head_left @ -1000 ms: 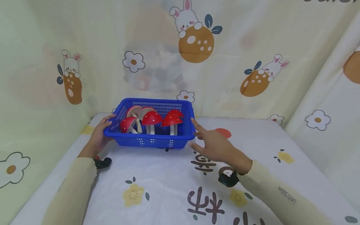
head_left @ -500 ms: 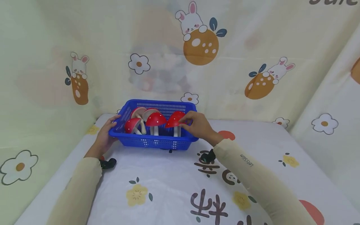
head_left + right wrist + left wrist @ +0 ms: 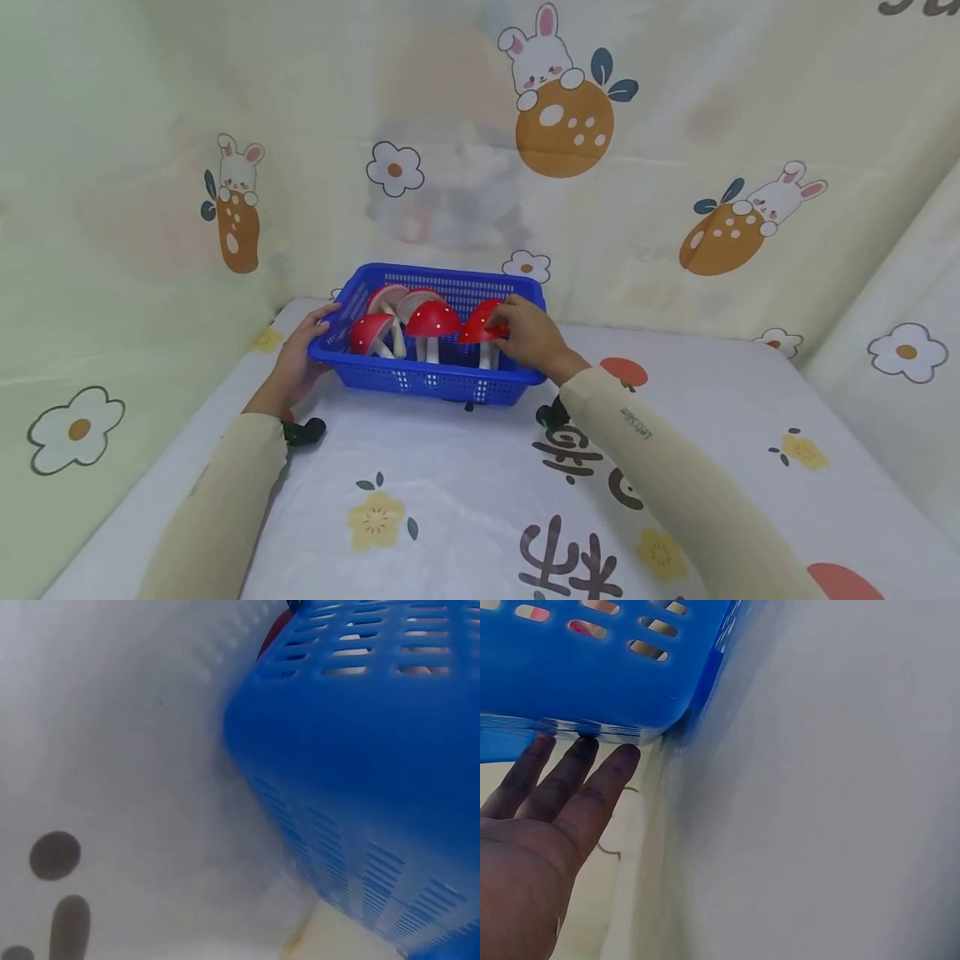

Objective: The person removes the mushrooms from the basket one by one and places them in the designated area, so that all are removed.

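Observation:
Several toy mushrooms with red, white-dotted caps and pale stems stand or lean in a blue plastic basket (image 3: 420,379) on the table. My right hand (image 3: 534,337) reaches over the basket's right end and pinches the cap of the rightmost toy mushroom (image 3: 478,323) between thumb and fingers; part of that cap is hidden behind the hand. My left hand (image 3: 298,360) rests at the basket's left end, fingertips at the rim. In the left wrist view, its straight fingers (image 3: 592,795) touch the blue wall. The right wrist view shows the basket's outer wall (image 3: 360,765), with the hand out of sight.
Left of the middle, one mushroom (image 3: 433,320) stands upright beside a tilted mushroom (image 3: 369,333). A white printed cloth (image 3: 420,467) covers the table. Behind the basket rises a cream curtain (image 3: 315,208) with rabbit prints.
My right hand has moved from outside the basket's right rim to inside and taken hold of the rightmost toy mushroom's cap. The left hand has stayed at the basket. The head view has shifted slightly.

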Demonstrator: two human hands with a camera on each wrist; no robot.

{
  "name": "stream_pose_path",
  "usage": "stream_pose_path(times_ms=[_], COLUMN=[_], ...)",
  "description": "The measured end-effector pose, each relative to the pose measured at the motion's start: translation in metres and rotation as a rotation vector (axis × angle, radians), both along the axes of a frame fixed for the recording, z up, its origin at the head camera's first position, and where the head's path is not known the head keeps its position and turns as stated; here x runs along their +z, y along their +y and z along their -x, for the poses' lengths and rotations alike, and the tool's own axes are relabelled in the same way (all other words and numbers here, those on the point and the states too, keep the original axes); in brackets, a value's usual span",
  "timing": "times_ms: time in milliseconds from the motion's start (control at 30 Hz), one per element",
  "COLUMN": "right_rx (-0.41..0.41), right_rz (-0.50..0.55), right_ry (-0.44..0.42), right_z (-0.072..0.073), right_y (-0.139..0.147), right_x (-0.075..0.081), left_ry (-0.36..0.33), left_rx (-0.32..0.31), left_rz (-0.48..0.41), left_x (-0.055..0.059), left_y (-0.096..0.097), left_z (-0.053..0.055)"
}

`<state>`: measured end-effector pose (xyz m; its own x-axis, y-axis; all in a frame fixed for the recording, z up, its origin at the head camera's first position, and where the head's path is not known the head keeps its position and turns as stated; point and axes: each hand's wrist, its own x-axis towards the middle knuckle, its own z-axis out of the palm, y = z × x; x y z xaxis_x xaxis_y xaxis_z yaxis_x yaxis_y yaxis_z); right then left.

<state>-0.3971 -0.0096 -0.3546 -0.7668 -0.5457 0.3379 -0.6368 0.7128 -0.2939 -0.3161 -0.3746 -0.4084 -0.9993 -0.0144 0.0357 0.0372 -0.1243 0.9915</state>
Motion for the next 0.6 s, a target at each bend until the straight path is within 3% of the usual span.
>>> stream_pose_path(times_ms=[233,433,600], right_rx=[-0.006,-0.024,-0.06], right_rz=[0.002,0.03,0.159], right_ry=[0.16,0.238,0.288], right_z=[0.0,-0.004,-0.003], right_y=[0.001,0.003,0.016], right_x=[0.004,0.002,0.007], left_ry=[0.011,-0.003,-0.017], left_rx=[-0.007,-0.008,-0.002], left_rz=[-0.018,-0.01,0.017], left_x=[0.004,0.001,-0.002], left_y=[0.001,0.002,0.004], left_z=[0.004,-0.001,-0.002])
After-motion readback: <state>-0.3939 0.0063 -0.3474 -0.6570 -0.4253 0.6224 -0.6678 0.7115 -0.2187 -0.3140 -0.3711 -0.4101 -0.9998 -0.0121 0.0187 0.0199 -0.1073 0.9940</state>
